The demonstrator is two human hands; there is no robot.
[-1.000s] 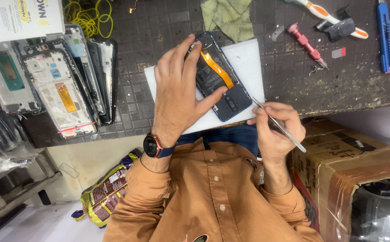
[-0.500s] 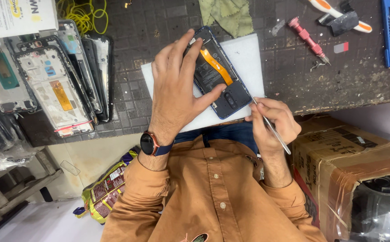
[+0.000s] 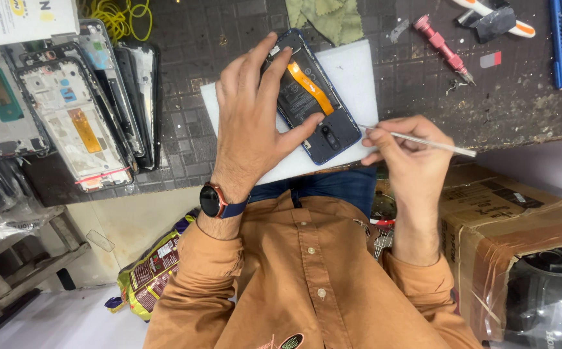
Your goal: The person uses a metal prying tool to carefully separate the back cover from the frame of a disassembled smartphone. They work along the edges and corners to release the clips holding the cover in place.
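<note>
The opened dark smartphone with a blue frame and an orange flex ribbon running down its exposed insides (image 3: pixel 313 103) lies on a white rectangular mat (image 3: pixel 358 71) at the near edge of the dark gridded workbench (image 3: pixel 423 97). The left hand (image 3: pixel 249 123) lies flat over the phone's left half, fingers spread and pressing it down, thumb reaching toward the camera end. The right hand (image 3: pixel 410 161) is closed in a pinch on a thin silver metal probe (image 3: pixel 423 142), whose tip sits just beside the phone's lower right corner.

A likely risk: the probe's tip could skid across the board or nick the orange ribbon if the pinch slips, and the phone could pivot under the left palm. Because the phone lies so near the bench edge, a shove toward the right hand could push it off the mat.

Room is tight below the right hand, where a taped brown cardboard box (image 3: pixel 520 220) crowds the wrist. Beyond the right hand's knuckles lies a red-handled screwdriver (image 3: pixel 439 39); left of the left hand stand stacked phone frames (image 3: pixel 74 116).
</note>
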